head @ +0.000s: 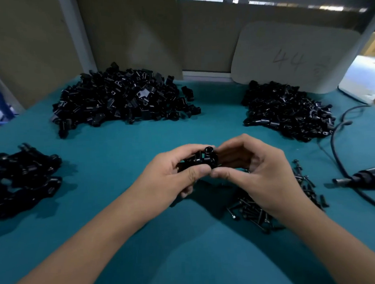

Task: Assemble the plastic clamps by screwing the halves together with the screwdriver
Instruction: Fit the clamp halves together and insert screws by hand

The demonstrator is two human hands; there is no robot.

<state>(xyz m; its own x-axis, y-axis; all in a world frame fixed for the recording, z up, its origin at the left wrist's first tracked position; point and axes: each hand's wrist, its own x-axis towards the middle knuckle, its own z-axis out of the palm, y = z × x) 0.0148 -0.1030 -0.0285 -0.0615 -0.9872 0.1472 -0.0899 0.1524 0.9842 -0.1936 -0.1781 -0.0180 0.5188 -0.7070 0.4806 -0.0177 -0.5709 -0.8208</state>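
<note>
Wide teal-covered bench (143,239), open cloth in front, nearest the person. Big heap of black plastic clamp halves (121,99) back left, smaller heap (287,110) back right, assembled black clamps (24,177) at the left edge, black corded screwdriver (362,176) at the right edge. Centre: left hand (173,174) and right hand (257,169), both grips curled tight on one black plastic clamp (201,160) above the cloth, black screws (259,209) under the right wrist.

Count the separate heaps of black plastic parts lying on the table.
3: a large heap at back left, a smaller heap at back right, and a cluster at the left edge, partly cut off.
</note>
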